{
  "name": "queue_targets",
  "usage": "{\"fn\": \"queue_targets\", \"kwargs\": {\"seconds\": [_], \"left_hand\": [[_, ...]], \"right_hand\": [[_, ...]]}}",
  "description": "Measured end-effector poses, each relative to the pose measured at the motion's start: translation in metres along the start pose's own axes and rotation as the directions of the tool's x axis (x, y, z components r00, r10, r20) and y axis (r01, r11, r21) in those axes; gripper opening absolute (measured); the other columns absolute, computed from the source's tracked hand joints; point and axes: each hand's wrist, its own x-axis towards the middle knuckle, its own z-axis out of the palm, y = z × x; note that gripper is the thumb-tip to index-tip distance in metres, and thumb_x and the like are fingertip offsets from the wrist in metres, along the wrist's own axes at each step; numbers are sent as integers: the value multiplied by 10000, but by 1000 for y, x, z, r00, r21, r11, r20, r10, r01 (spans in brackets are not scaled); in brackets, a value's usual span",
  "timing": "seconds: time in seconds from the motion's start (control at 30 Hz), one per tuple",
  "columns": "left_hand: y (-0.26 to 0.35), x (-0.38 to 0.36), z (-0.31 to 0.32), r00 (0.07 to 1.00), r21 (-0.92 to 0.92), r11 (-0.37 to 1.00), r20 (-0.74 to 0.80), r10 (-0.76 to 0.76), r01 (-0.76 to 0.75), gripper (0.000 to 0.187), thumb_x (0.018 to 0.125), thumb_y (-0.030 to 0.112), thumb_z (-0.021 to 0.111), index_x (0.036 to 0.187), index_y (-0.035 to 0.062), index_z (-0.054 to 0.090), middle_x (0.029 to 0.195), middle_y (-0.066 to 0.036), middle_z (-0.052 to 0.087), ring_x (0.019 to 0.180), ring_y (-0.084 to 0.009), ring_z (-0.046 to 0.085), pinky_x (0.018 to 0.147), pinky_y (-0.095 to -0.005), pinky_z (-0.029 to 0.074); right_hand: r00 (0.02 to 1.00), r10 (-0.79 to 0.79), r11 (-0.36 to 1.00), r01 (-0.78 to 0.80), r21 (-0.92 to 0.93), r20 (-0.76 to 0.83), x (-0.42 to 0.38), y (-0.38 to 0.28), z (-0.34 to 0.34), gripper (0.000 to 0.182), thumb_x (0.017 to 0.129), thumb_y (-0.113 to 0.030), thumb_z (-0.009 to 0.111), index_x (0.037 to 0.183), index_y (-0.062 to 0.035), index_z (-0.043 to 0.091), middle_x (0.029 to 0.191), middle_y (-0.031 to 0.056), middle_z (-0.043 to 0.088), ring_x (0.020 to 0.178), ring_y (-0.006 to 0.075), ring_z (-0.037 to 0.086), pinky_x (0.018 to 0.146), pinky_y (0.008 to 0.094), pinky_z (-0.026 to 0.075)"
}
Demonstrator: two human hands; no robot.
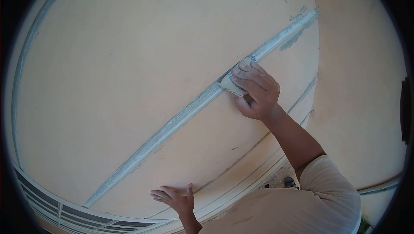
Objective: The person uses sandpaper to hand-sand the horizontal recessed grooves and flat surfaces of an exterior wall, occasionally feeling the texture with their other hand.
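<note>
My right hand [258,88] presses a folded piece of sandpaper [231,86] with a pale, printed back against the wall. Its fingers lie bent over the sheet, with the thumb below. Under the sandpaper runs a long grey-blue band [172,124] that slants across the beige wall [120,61]. The band's surface looks streaked and chalky, and pale dust coats the fingers of that hand. Lower down, my left hand [174,198] is held with fingers and thumb spread, close to the wall and holding nothing.
Thinner grey lines [241,158] cross the lower wall. A slatted grille [64,210] sits at the bottom left, and a bluish edge strip [26,57] curves down the left side. Another wall face [358,83] meets this one at a corner on the right.
</note>
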Motion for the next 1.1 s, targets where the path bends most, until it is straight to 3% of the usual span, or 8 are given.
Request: {"fn": "queue_targets", "kwargs": {"seconds": [0.07, 0.17, 0.4, 0.47, 0.6, 0.7, 0.87, 1.1], "left_hand": [[2, -1, 0, 1000, -32, 999, -13, -12, 11, 1207, 798, 595, 723, 1568, 15, -4, 1577, -371, -113, 1459, -558, -111, 1127, -703, -11], [3, 0, -1, 1000, -44, 999, -24, 2, -3, 1166, 826, 627, 678, 1550, -29, 44, 1550, -418, -86, 1433, -610, -78, 1105, -738, 28], [2, -2, -17, 999, -101, 995, 36, 17, -13, 1077, 842, 536, 698, 1552, -16, 106, 1578, -382, -30, 1461, -568, -30, 1124, -713, 60], [9, -2, -22, 981, -497, 859, -66, -183, 127, 994, 875, 457, 658, 1558, -1, 101, 1599, -342, 8, 1481, -525, 3, 1148, -679, 64], [5, 1, -6, 951, -465, 884, -289, -110, -39, 987, 925, 503, 608, 1559, 16, 29, 1606, -309, 28, 1495, -489, 4, 1180, -614, 76], [15, 35, -5, 815, -309, 865, -552, 175, -395, 899, 968, 419, 554, 1563, 53, -12, 1611, -299, -17, 1508, -453, -13, 1187, -611, 65], [29, 64, 9, 778, -232, 882, -593, 206, -410, 843, 978, 422, 537, 1567, 72, 46, 1604, -309, 52, 1500, -469, 58, 1175, -634, 86], [37, 68, 14, 763, -130, 938, -622, 176, -322, 748, 984, 443, 522, 1534, 72, 177, 1582, -322, 162, 1476, -492, 166, 1148, -675, 119]], "right_hand": [[999, -4, 1000, 4, -8, 43, 5, -1, -7, 269, 617, -55, 645, 873, -62, 728, 962, 76, 738, 996, 265, 718, 938, 442, 558], [992, -5, 1000, 6, -6, 129, 7, -1, -13, 268, 647, -73, 681, 910, -74, 731, 970, 64, 730, 1006, 258, 713, 947, 437, 558], [974, -10, 1000, 14, -17, 228, 10, 0, -20, 253, 718, -91, 714, 970, -88, 732, 988, 52, 719, 1039, 250, 699, 968, 430, 552], [968, -9, 1000, 10, -4, 252, 11, -4, -23, 252, 722, -94, 718, 974, -87, 732, 994, 52, 719, 1044, 250, 697, 970, 427, 551], [950, 54, 998, -46, -35, 306, 18, -24, -23, 272, 710, -94, 733, 983, -87, 734, 965, 61, 697, 1037, 269, 693, 922, 414, 562], [942, 22, 996, 6, -84, 335, 21, -61, -11, 234, 747, -154, 755, 976, -112, 733, 943, 25, 669, 1054, 252, 684, 882, 396, 572], [947, -70, 993, 96, -67, 313, 12, -61, -9, 262, 754, -122, 719, 1015, -109, 725, 1008, 32, 662, 1080, 305, 664, 940, 447, 538], [921, 32, 996, 4, -91, 389, 20, -83, -10, 233, 823, -219, 715, 1031, -114, 710, 981, 41, 628, 1074, 264, 580, 1036, 515, 413]]}}
